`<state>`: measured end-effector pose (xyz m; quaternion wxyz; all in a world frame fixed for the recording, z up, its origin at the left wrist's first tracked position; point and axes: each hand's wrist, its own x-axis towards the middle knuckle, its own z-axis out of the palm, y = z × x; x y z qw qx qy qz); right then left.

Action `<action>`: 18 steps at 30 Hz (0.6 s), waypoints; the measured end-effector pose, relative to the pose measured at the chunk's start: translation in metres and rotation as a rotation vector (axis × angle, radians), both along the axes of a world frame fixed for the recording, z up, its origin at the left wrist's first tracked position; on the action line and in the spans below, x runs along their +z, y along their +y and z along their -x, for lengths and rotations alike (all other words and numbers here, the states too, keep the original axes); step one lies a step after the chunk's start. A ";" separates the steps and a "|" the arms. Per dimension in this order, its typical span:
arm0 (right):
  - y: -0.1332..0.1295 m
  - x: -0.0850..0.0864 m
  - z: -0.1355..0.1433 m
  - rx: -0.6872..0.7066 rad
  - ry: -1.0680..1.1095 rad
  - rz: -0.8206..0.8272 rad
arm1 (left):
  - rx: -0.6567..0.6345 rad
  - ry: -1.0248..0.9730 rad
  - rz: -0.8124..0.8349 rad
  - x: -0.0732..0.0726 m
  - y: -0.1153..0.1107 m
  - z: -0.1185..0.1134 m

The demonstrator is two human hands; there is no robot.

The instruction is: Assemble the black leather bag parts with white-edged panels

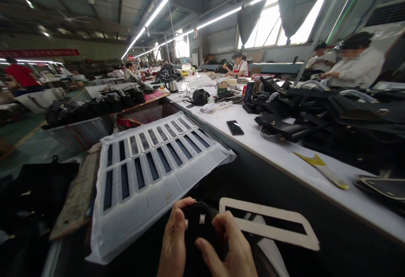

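At the bottom centre, both my hands hold one small black leather piece (pixel 198 226). My left hand (pixel 173 243) wraps its left edge with the thumb on top. My right hand (pixel 232 249) pinches its right side from below. Just right of the hands lies a white rectangular frame template (pixel 270 230) on the dark work surface (pixel 253 180). To the left sits a large white slotted template sheet (pixel 148 171) with rows of narrow black openings.
A long white table (pixel 272 150) runs along the right, with a black phone (pixel 235 127), a yellow-tipped tool (pixel 321 168) and piles of black bags (pixel 332 116). Seated people (pixel 354 66) work at the far right. More bags and a kettle (pixel 171 85) lie farther back.
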<state>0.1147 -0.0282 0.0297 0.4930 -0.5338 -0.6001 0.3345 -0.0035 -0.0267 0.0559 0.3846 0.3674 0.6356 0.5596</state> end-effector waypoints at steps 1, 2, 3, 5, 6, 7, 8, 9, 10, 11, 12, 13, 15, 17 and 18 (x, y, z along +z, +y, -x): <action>0.003 0.002 -0.001 0.016 0.012 0.011 | 0.008 0.011 -0.009 0.000 0.000 0.000; 0.005 0.005 -0.002 0.031 0.024 0.034 | 0.013 0.017 -0.015 0.001 0.000 -0.001; 0.008 0.006 -0.003 0.049 0.039 0.074 | 0.015 0.020 -0.019 0.001 0.000 -0.001; 0.013 0.009 -0.005 0.092 0.074 0.173 | 0.020 0.024 -0.029 0.000 0.000 0.000; 0.014 0.010 -0.006 0.115 0.085 0.214 | 0.021 0.025 -0.036 0.000 0.000 0.001; 0.015 0.010 -0.006 0.136 0.084 0.237 | 0.021 0.023 -0.042 -0.001 -0.001 0.001; 0.016 0.011 -0.007 0.151 0.070 0.234 | 0.021 0.019 -0.047 -0.002 -0.001 0.002; 0.016 0.011 -0.007 0.157 0.046 0.208 | 0.020 0.013 -0.048 -0.002 -0.001 0.002; 0.016 0.011 -0.008 0.155 0.021 0.167 | 0.020 0.007 -0.050 -0.003 -0.001 0.002; 0.015 0.011 -0.008 0.148 0.002 0.122 | 0.021 0.004 -0.051 -0.003 -0.001 0.003; 0.014 0.010 -0.008 0.141 -0.007 0.079 | 0.021 0.002 -0.053 -0.002 -0.001 0.003; 0.014 0.009 -0.008 0.136 -0.009 0.043 | 0.018 -0.002 -0.052 -0.002 -0.001 0.003; 0.013 0.007 -0.008 0.133 -0.008 -0.001 | 0.009 -0.009 -0.043 0.000 0.000 0.004; 0.015 0.004 -0.008 0.138 -0.023 -0.004 | 0.002 -0.012 -0.034 0.001 0.000 0.004; 0.016 0.003 -0.008 0.156 -0.036 0.010 | 0.001 -0.014 -0.036 0.002 0.000 0.004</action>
